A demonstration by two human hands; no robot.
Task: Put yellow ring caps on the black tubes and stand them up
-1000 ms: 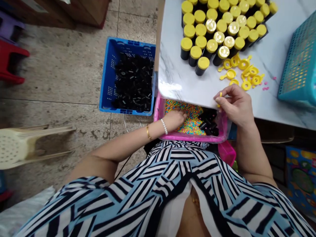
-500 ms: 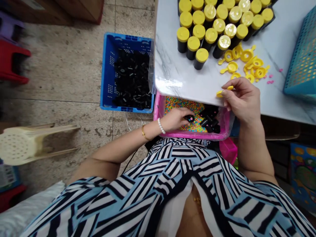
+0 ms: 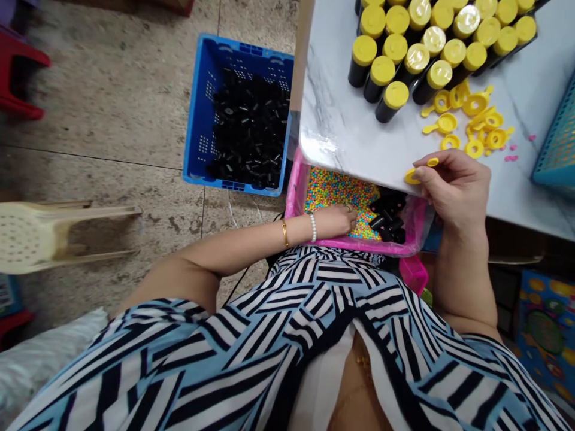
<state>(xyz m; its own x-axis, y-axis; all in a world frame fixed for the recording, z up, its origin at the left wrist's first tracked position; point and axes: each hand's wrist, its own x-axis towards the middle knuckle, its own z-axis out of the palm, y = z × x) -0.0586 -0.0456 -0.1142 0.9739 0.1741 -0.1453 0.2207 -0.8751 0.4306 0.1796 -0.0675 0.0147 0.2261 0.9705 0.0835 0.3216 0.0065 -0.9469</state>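
My left hand (image 3: 335, 221) is down among small multicoloured balls (image 3: 335, 184) in a pink tub (image 3: 294, 185). Its fingers curl downward, and what they hold, if anything, is hidden beneath them. Several black tubes (image 3: 389, 220), some with a pink dot, lie at the tub's right end. My right hand (image 3: 458, 182) pinches a yellow cap (image 3: 411, 176) between thumb and forefinger over the table's front edge. A second yellow round part (image 3: 432, 162) shows at the same fingers; whether the two are joined I cannot tell.
Black tubes with yellow caps (image 3: 396, 96) stand grouped on the white table (image 3: 332, 120). Loose yellow caps (image 3: 447, 123) and small pink pieces (image 3: 511, 158) lie nearby. A blue crate (image 3: 191, 137) of black parts is left of the table. A teal basket (image 3: 557, 143) stands at right.
The whole view has shifted a little. The black piece that showed in my left hand is now out of sight, and that hand has turned palm down into the balls. My right hand keeps its pinch.
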